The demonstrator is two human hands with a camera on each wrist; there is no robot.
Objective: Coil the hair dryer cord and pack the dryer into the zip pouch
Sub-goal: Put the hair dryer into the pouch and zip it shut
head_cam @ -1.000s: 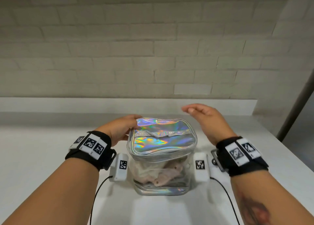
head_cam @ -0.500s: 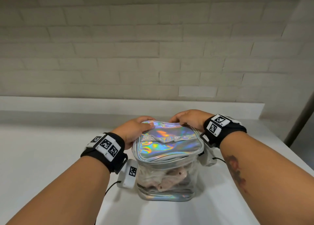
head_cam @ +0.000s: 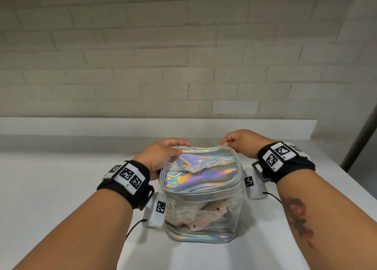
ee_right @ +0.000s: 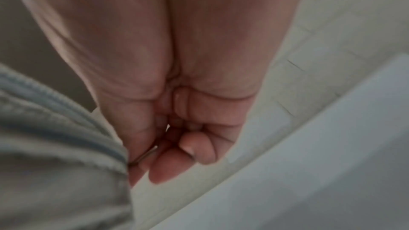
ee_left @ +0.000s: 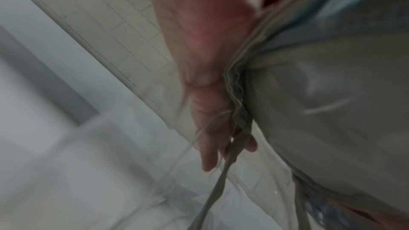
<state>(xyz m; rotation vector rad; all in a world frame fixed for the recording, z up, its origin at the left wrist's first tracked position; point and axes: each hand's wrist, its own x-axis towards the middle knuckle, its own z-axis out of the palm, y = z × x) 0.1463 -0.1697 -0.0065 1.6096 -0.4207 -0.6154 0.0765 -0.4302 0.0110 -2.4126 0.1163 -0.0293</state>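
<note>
A box-shaped zip pouch [head_cam: 201, 167] with a holographic lid and clear walls stands upright on the white counter, right in front of me. Through the clear front wall a pink hair dryer [head_cam: 206, 214] shows, lying inside. My left hand [head_cam: 177, 147] grips the lid's far left corner, thumb on top and fingers curled behind along the zip seam [ee_left: 236, 104]. At the lid's far right corner my right hand [head_cam: 226, 143] pinches a thin metal zipper pull [ee_right: 143, 155] between thumb and fingers. The cord is not clearly visible.
The white counter [head_cam: 61, 188] runs back to a low raised ledge [head_cam: 81, 125] under a pale brick wall. Its right edge [head_cam: 334, 190] drops off near a dark upright post [head_cam: 361, 135]. Thin black cables hang from both wrist cameras.
My right hand came down from hovering above the pouch to its far right corner and now pinches the zipper pull. The left hand stayed at the lid's left corner.
</note>
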